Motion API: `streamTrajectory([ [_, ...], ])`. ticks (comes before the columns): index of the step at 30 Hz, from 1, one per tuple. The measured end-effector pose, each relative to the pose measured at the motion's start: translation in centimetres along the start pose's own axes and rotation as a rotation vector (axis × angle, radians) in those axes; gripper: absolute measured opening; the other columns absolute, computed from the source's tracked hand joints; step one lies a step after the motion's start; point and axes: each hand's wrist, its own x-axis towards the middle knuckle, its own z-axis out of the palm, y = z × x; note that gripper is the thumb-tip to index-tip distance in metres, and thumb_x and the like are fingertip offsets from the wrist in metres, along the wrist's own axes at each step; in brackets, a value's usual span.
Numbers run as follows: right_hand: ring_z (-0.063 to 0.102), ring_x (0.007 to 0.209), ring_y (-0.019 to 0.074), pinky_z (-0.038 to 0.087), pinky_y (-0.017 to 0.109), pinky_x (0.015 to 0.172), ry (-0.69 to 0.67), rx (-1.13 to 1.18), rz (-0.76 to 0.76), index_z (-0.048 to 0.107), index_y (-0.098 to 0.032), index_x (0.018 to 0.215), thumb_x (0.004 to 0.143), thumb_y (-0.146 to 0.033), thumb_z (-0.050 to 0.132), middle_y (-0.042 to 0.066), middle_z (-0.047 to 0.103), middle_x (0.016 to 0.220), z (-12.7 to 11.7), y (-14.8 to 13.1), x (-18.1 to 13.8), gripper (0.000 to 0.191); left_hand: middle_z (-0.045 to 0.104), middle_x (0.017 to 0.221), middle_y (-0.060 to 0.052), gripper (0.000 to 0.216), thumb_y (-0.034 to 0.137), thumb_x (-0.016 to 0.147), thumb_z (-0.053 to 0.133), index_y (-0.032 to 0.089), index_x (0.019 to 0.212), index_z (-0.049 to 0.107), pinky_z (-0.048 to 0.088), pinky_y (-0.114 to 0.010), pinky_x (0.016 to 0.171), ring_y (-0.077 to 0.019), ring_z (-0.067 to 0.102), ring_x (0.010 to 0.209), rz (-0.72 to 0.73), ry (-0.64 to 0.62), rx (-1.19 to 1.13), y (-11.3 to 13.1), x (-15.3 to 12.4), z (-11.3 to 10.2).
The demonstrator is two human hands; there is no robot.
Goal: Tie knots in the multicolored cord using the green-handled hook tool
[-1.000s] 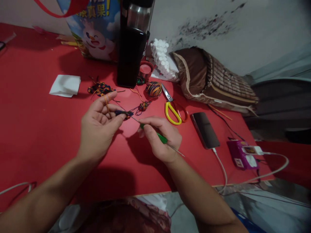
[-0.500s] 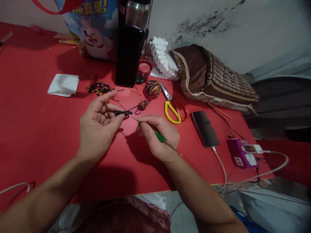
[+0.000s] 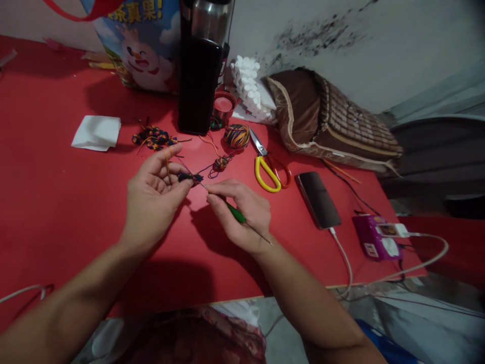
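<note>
My left hand (image 3: 155,189) pinches a small dark crochet piece (image 3: 192,178) between thumb and fingers, and orange yarn (image 3: 166,161) loops over its raised index finger. In my right hand (image 3: 242,212) is a crochet hook with a green grip (image 3: 235,213); its thin tip meets the crochet piece, though the exact stitch is too small to make out. Just beyond the hands lie a small tangle of multicoloured yarn (image 3: 220,163) and a larger yarn ball (image 3: 237,136). Behind my left fingers rests a pile of dark and orange crocheted pieces (image 3: 153,137).
Scissors (image 3: 267,173) with yellow and red handles lie right of the yarn ball. A charging phone (image 3: 318,199) and purple box (image 3: 377,237) are farther right. Behind stand a black phone (image 3: 200,86), a metal bottle (image 3: 211,20) and a printed bag (image 3: 142,55). Folded tissue (image 3: 96,133) lies left.
My right hand has shifted left, closer to the crochet piece, and the hook has moved with it. My left hand keeps its pinch almost in place. The whole view has moved slightly.
</note>
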Motion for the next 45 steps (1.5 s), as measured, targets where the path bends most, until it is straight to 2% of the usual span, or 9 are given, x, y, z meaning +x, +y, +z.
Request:
streamTrajectory([
  [14, 0.078, 0.086, 0.0174, 0.065, 0.032, 0.080, -0.002, -0.085, -0.048, 0.071, -0.023, 0.125, 0.102, -0.014, 0.068, 0.002, 0.081, 0.094, 0.3, 0.4, -0.4, 0.024, 0.074, 0.083, 0.001, 0.064, 0.010, 0.072, 0.091, 0.020, 0.132, 0.070, 0.058, -0.024, 0.068, -0.0156, 0.072, 0.078, -0.100, 0.006, -0.098, 0.0, 0.2, 0.1],
  [17, 0.077, 0.087, 0.0176, 0.064, 0.031, 0.079, -0.038, -0.138, -0.082, 0.070, -0.021, 0.127, 0.102, -0.015, 0.070, 0.005, 0.081, 0.099, 0.0, 0.7, -0.5, 0.025, 0.073, 0.079, 0.003, 0.064, 0.006, 0.069, 0.089, 0.018, 0.129, 0.070, 0.057, -0.021, 0.066, -0.0127, 0.070, 0.072, -0.213, 0.000, -0.197, 0.4, 0.3, 0.0],
  [20, 0.077, 0.091, 0.0188, 0.063, 0.032, 0.081, -0.082, -0.212, -0.149, 0.067, -0.021, 0.131, 0.103, -0.018, 0.070, 0.007, 0.081, 0.103, 0.2, 1.1, -0.6, 0.028, 0.070, 0.075, 0.003, 0.063, 0.004, 0.066, 0.087, 0.015, 0.125, 0.069, 0.049, -0.018, 0.053, -0.0097, 0.064, 0.060, -0.394, -0.030, -0.273, 0.6, 0.4, -0.1],
  [22, 0.076, 0.091, 0.0201, 0.061, 0.034, 0.079, -0.069, -0.292, -0.216, 0.066, -0.021, 0.133, 0.105, -0.018, 0.066, 0.008, 0.081, 0.103, 0.5, 1.3, -0.7, 0.028, 0.069, 0.074, 0.003, 0.062, 0.004, 0.067, 0.086, 0.015, 0.125, 0.069, 0.045, -0.018, 0.050, -0.0088, 0.060, 0.057, -0.438, -0.056, -0.287, 0.7, 0.3, 0.0],
  [24, 0.074, 0.087, 0.0212, 0.056, 0.036, 0.075, -0.035, -0.387, -0.268, 0.065, -0.021, 0.133, 0.107, -0.019, 0.063, 0.008, 0.081, 0.100, 1.0, 1.4, -0.7, 0.027, 0.069, 0.075, 0.004, 0.060, 0.005, 0.070, 0.085, 0.017, 0.126, 0.069, 0.049, -0.020, 0.055, -0.0092, 0.061, 0.060, -0.359, -0.060, -0.272, 0.6, 0.0, 0.2],
  [28, 0.070, 0.082, 0.0216, 0.048, 0.037, 0.070, -0.015, -0.467, -0.275, 0.064, -0.020, 0.134, 0.107, -0.020, 0.062, 0.008, 0.080, 0.096, 1.5, 1.1, -0.6, 0.027, 0.069, 0.079, 0.004, 0.056, 0.006, 0.077, 0.082, 0.022, 0.129, 0.071, 0.058, -0.024, 0.072, -0.0127, 0.067, 0.074, -0.074, -0.046, -0.120, 0.3, -0.4, 0.5],
  [34, 0.071, 0.084, 0.0215, 0.053, 0.035, 0.073, -0.074, -0.378, -0.232, 0.065, -0.014, 0.128, 0.103, -0.013, 0.066, 0.010, 0.079, 0.093, 0.8, 0.4, -0.6, 0.024, 0.071, 0.086, 0.001, 0.059, 0.007, 0.082, 0.076, 0.023, 0.138, 0.072, 0.051, -0.022, 0.058, -0.0118, 0.061, 0.069, 0.285, -0.075, 0.121, -1.3, 0.1, -0.2],
  [37, 0.073, 0.085, 0.0206, 0.057, 0.034, 0.075, -0.067, -0.325, -0.183, 0.067, -0.015, 0.123, 0.103, -0.014, 0.068, 0.011, 0.080, 0.097, 0.3, 0.2, -0.5, 0.021, 0.072, 0.090, -0.002, 0.060, 0.009, 0.084, 0.076, 0.026, 0.141, 0.072, 0.049, -0.022, 0.058, -0.0133, 0.062, 0.075, 0.336, -0.112, 0.180, -1.9, 0.5, -0.7],
  [45, 0.075, 0.083, 0.0194, 0.062, 0.033, 0.077, -0.084, -0.235, -0.116, 0.069, -0.016, 0.118, 0.102, -0.014, 0.068, 0.009, 0.082, 0.096, -0.4, 0.2, -0.3, 0.016, 0.069, 0.086, -0.001, 0.058, 0.010, 0.082, 0.079, 0.024, 0.138, 0.072, 0.048, -0.022, 0.057, -0.0135, 0.061, 0.073, 0.252, -0.107, 0.212, -1.6, 0.8, -0.8],
])
